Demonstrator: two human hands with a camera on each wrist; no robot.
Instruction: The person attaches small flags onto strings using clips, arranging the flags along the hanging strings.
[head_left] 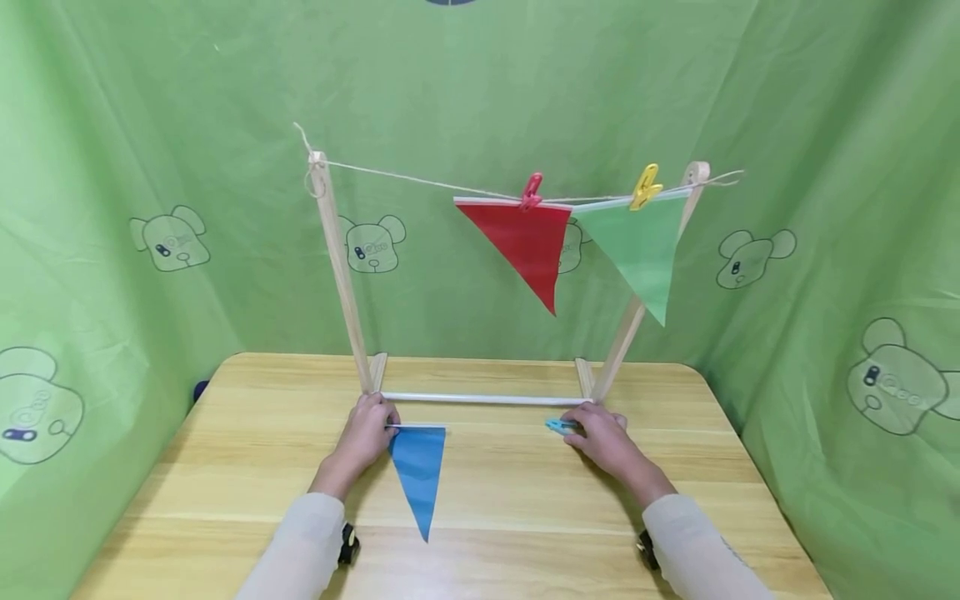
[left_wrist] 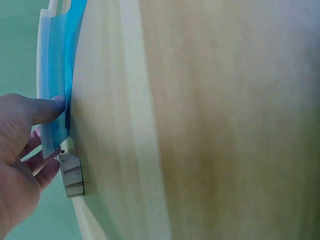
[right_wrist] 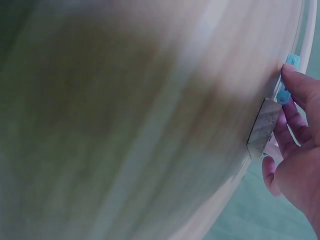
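Note:
My left hand (head_left: 366, 433) pinches a blue triangular pennant (head_left: 420, 467) by a corner of its white top edge, near the foot of the left post. In the left wrist view the thumb lies on the blue face of the pennant (left_wrist: 57, 75). A light-blue clothespin (head_left: 558, 426) is held between thumb and fingers of my right hand (head_left: 606, 435), beside the right post's foot. Above, a string (head_left: 420, 179) carries a red pennant (head_left: 528, 242) under a red clothespin (head_left: 531, 192) and a green pennant (head_left: 637, 242) under a yellow clothespin (head_left: 646, 187).
The string runs between two wooden posts, the left post (head_left: 339, 267) and the right post (head_left: 624, 333). A white rod (head_left: 480, 399) joins their feet low over the wooden table (head_left: 495, 550). Behind and around hangs a green curtain (head_left: 225, 100) with bear-head prints.

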